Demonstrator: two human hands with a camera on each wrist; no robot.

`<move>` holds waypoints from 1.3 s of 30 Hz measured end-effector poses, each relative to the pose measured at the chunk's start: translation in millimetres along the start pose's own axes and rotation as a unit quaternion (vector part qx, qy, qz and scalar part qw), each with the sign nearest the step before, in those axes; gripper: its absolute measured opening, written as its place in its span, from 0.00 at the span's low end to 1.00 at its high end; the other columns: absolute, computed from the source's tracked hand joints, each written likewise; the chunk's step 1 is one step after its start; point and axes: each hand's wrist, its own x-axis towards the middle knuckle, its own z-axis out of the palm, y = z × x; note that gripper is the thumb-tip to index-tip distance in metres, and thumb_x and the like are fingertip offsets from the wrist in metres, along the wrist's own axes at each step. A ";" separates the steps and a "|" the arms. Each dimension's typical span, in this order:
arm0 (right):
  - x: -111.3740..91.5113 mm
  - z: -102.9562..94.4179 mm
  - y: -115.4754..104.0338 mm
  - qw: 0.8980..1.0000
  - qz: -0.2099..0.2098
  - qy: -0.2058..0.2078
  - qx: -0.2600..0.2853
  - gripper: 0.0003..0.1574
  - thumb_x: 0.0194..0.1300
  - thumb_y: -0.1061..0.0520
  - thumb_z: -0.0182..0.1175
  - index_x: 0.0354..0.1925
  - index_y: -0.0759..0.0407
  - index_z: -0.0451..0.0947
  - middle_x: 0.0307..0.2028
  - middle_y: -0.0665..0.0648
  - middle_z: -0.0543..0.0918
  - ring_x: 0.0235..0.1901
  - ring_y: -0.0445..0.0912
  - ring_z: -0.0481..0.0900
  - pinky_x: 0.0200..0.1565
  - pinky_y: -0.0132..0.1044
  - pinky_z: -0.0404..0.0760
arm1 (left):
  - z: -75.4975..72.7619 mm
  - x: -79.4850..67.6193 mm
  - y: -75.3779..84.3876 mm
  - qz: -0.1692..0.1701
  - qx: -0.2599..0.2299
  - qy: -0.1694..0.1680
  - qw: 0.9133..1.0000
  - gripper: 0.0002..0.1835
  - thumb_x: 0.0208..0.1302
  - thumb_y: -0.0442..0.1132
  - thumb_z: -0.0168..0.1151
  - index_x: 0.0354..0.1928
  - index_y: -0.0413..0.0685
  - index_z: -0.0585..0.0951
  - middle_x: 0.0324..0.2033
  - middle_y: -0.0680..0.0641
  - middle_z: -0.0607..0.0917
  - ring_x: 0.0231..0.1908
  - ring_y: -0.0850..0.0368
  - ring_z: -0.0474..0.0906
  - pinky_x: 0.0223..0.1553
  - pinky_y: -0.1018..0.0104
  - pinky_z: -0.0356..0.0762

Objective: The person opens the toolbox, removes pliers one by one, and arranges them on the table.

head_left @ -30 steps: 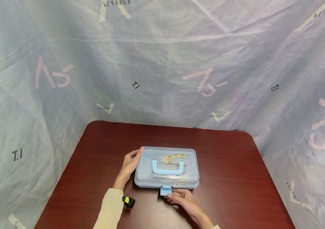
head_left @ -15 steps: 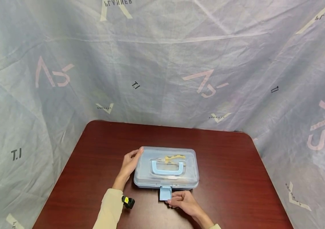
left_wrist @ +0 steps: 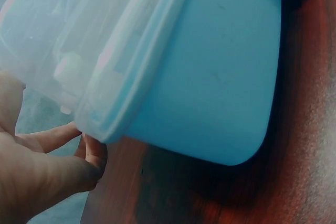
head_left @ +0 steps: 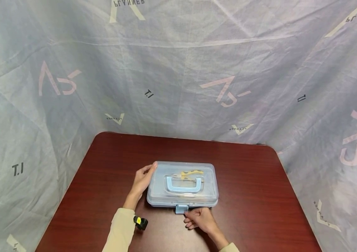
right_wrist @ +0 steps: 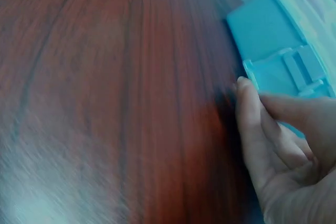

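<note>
I saw the blue box sitting in the middle of the table. The left hand lay flat against its 9 o'clock side, fingers straight. The right hand pinched the little latch at 6 o'clock.

Dark red table before printed grey sheeting.

Translucent blue storage box — rectangular, rounded corners, lid closed — lies flat near the table centre. A light-blue handle lies folded on the lid; the front latch faces the person.
</note>
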 end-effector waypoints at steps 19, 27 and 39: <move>-23.6 -29.8 -0.4 0.999 -0.037 -0.004 -0.009 0.25 0.69 0.55 0.56 0.45 0.82 0.75 0.37 0.69 0.84 0.32 0.54 0.85 0.36 0.46 0.83 | 0.1 1.1 -5.0 0.004 0.001 0.004 1.000 0.39 0.53 0.70 0.59 0.59 0.50 0.75 0.55 0.45 0.78 0.56 0.49 0.72 0.55 0.51 0.70; -46.3 -52.1 -22.6 0.985 -0.035 0.134 -0.107 0.18 0.61 0.57 0.65 0.42 0.72 0.77 0.32 0.69 0.83 0.28 0.59 0.82 0.29 0.43 0.81 | -0.1 1.8 -5.3 0.000 0.003 0.005 1.000 0.40 0.53 0.70 0.59 0.59 0.50 0.75 0.54 0.46 0.78 0.53 0.50 0.73 0.53 0.53 0.70; -49.9 -51.8 -43.7 0.936 -0.205 0.232 -0.169 0.45 0.49 0.64 0.73 0.65 0.62 0.67 0.45 0.62 0.82 0.39 0.58 0.81 0.45 0.52 0.78 | 1.2 2.7 -9.0 0.004 -0.003 0.004 1.000 0.40 0.53 0.71 0.59 0.60 0.50 0.75 0.54 0.46 0.78 0.54 0.51 0.73 0.54 0.53 0.70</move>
